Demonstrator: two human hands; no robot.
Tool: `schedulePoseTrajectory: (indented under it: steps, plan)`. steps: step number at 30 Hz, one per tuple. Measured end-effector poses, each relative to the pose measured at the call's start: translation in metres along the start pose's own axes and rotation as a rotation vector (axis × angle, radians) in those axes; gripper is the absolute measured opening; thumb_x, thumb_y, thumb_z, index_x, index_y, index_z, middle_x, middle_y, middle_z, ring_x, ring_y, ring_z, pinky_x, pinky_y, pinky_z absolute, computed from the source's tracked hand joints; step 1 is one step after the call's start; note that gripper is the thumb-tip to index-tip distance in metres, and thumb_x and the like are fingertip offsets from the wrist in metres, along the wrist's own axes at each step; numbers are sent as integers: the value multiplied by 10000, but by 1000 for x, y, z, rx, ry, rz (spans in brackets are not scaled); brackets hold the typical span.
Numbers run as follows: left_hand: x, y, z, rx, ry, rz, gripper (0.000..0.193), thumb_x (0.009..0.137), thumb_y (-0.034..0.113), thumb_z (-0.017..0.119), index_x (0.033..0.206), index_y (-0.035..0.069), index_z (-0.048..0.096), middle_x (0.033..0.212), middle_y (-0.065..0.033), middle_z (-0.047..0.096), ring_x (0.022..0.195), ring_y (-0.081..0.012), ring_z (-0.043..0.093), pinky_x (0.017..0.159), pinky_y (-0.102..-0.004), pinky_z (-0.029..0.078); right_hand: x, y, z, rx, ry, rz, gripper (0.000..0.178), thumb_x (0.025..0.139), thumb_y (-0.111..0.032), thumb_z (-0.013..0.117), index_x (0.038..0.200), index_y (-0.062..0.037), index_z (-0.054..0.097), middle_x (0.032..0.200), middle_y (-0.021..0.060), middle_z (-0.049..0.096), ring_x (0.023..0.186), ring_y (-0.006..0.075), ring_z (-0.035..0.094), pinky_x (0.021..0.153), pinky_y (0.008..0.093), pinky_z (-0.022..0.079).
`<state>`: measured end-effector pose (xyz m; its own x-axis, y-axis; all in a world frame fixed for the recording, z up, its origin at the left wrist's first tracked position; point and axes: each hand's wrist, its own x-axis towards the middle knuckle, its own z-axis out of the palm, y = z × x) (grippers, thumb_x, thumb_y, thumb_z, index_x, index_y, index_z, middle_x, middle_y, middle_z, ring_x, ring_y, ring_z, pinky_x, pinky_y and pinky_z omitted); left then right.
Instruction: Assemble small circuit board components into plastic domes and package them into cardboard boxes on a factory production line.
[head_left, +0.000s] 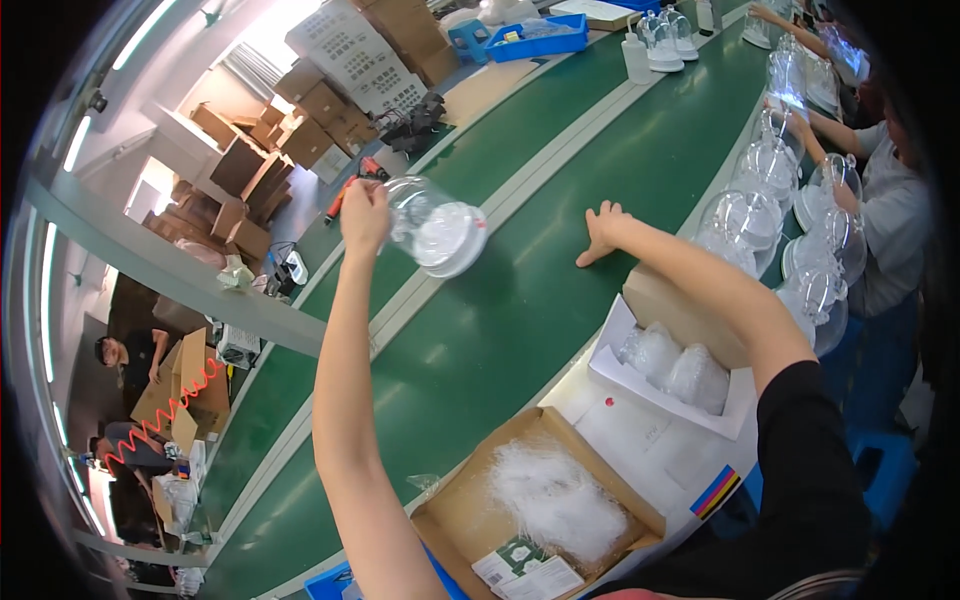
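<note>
Your left grip (365, 215) is closed on the narrow end of a clear dome with a white base (448, 243), tilted over the green belt (520, 310) and its grey rail (395, 315). Your right hand (605, 233) is spread, holding nothing (whether it touches the belt, I can't tell), near an open white box (660, 402).

The left hand (363, 215) holds a clear dome with a white base (445, 238) by its top end, tilted over the green belt (520, 320), while the right hand (605, 235) spreads its fingers at the belt, bare of any object. Below, an open brown box (455, 520) holds white shredded filler (560, 490) and printed cards (525, 570); beside it, a white carton (640, 395) holds two bubble-wrapped bundles (697, 378). More clear domes (745, 215) line the right side, near co-workers
</note>
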<state>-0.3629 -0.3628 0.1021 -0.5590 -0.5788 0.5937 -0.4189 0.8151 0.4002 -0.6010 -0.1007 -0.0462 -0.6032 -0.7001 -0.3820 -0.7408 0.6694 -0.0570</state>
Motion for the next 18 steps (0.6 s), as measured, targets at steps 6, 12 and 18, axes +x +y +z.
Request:
schedulePoseTrajectory:
  steps: [6,12,18]
  plan:
    - [6,-71,-5,258,317,-41,255,850,138,635,1054,-11,599,1028,-212,594,932,-382,592,825,-451,460,2,-12,0,-13,-60,34,1266,594,-707,748,1519,-85,147,1539,268,130,1417,439,184,1078,523,338]
    - [-8,-116,7,243,313,-190,263,853,96,619,1089,-17,596,1018,-193,582,935,-378,588,835,-453,456,2,-23,-6,-30,-104,62,1280,598,-706,751,1517,-62,134,1541,268,126,1414,441,184,1080,528,329]
    - [6,-111,41,253,277,39,289,862,84,597,1115,-56,584,1063,-233,577,980,-398,570,879,-442,449,-6,-16,6,-26,-29,15,1263,610,-678,764,1513,-54,140,1522,278,167,1391,439,226,1074,518,329]
